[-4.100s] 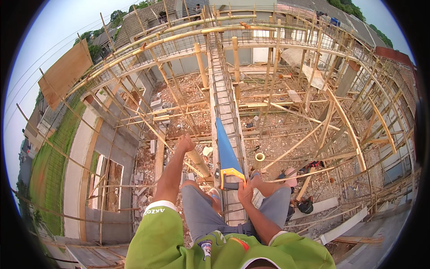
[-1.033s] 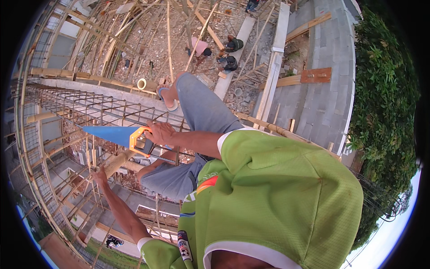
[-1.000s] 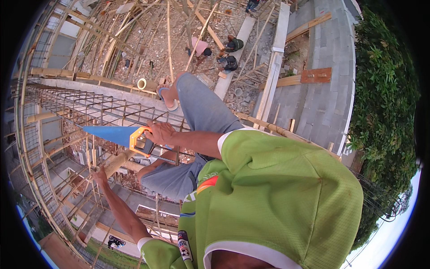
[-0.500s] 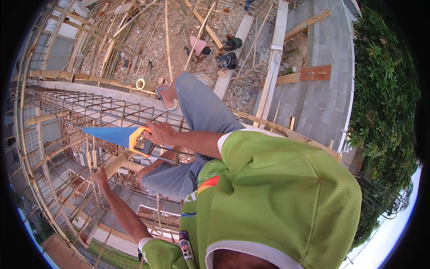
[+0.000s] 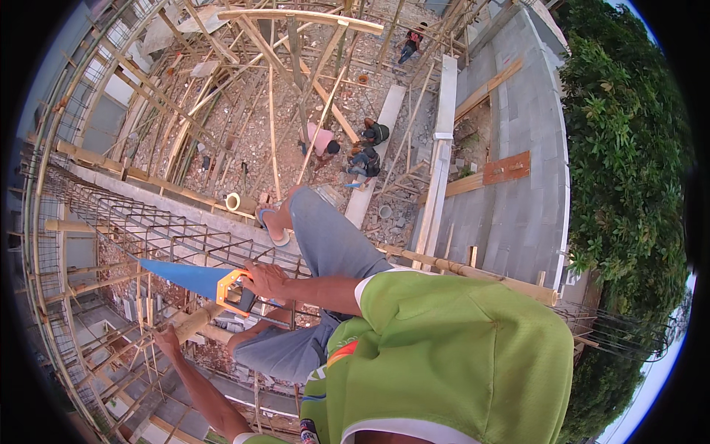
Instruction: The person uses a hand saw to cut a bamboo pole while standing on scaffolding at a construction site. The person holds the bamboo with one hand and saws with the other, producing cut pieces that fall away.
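Observation:
My right hand (image 5: 266,283) is wrapped round the orange and black handle of a handsaw (image 5: 177,276). Its blue blade points left, lying across the view above a bamboo pole (image 5: 198,318); I cannot tell whether the teeth touch the pole. My left hand (image 5: 167,340) is closed at the left end of that pole, its fingers partly hidden. A rebar cage (image 5: 185,246) of rusty bars runs beside the saw, and my legs straddle it.
A concrete ledge (image 5: 159,198) borders the rebar. Bamboo scaffolding (image 5: 122,277) stands at left over a drop. Far below, several people (image 5: 364,161) crouch on rubble among timber props. A grey block wall (image 5: 510,111) and a leafy tree (image 5: 621,118) are at right.
The view has tilted, so the scene sits lower and more of the far ground shows. Both hands keep their holds, and the saw's blade slants slightly more downward toward the handle.

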`<action>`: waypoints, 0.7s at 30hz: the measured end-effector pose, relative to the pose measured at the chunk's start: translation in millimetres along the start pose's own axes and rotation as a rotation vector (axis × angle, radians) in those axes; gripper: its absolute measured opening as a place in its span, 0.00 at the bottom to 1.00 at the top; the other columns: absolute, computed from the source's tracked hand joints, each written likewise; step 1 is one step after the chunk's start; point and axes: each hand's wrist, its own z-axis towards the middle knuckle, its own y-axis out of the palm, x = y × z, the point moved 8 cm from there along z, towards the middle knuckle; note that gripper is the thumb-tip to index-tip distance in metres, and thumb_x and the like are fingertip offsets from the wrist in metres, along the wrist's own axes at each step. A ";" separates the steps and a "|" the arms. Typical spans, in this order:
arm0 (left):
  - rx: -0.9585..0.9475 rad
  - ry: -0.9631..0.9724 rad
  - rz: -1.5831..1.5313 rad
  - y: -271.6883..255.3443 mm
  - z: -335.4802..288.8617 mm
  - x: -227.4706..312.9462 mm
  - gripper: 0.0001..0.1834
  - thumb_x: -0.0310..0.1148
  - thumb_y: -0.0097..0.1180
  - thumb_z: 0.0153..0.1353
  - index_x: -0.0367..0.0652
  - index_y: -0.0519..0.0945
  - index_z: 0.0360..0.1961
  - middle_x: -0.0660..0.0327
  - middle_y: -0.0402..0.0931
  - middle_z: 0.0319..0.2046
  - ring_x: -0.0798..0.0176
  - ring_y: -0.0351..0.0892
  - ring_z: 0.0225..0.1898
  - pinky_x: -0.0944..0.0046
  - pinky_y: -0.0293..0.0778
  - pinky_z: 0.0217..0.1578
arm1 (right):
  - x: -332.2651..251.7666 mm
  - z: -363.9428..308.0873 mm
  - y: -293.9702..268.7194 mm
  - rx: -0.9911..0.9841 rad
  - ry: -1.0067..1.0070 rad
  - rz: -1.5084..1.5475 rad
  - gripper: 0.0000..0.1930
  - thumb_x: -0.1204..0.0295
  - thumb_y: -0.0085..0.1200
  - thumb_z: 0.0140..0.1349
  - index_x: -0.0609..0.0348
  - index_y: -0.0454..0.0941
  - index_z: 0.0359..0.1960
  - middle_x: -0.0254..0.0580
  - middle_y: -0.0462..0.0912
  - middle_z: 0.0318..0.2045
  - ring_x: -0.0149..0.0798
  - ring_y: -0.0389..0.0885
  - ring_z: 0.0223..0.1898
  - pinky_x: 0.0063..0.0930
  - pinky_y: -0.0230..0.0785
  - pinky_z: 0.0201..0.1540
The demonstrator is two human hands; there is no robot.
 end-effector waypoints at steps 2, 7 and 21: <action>-0.040 0.017 0.013 -1.8 0.0 0.6 0.47 0.45 0.65 0.54 0.27 0.63 0.69 0.30 0.70 0.61 0.31 0.68 0.63 0.45 0.63 0.65 | 1.7 0.5 2.3 -0.007 -0.001 -0.010 0.26 0.50 0.45 0.68 0.62 0.68 0.53 0.64 0.83 0.34 0.66 0.83 0.37 0.60 0.73 0.43; -0.045 0.039 -0.061 3.9 -1.3 3.8 0.47 0.47 0.66 0.55 0.27 0.64 0.68 0.31 0.72 0.58 0.32 0.72 0.60 0.46 0.66 0.63 | 2.1 -1.6 -2.8 0.010 0.018 -0.038 0.26 0.51 0.46 0.67 0.62 0.68 0.52 0.62 0.84 0.32 0.65 0.84 0.36 0.59 0.74 0.41; -0.013 0.043 -0.020 3.0 6.5 -9.6 0.42 0.47 0.66 0.55 0.26 0.70 0.63 0.33 0.74 0.57 0.37 0.73 0.61 0.48 0.68 0.62 | -4.6 -2.2 -3.1 -0.007 0.015 -0.004 0.24 0.53 0.47 0.66 0.64 0.68 0.48 0.61 0.83 0.29 0.64 0.84 0.34 0.58 0.74 0.40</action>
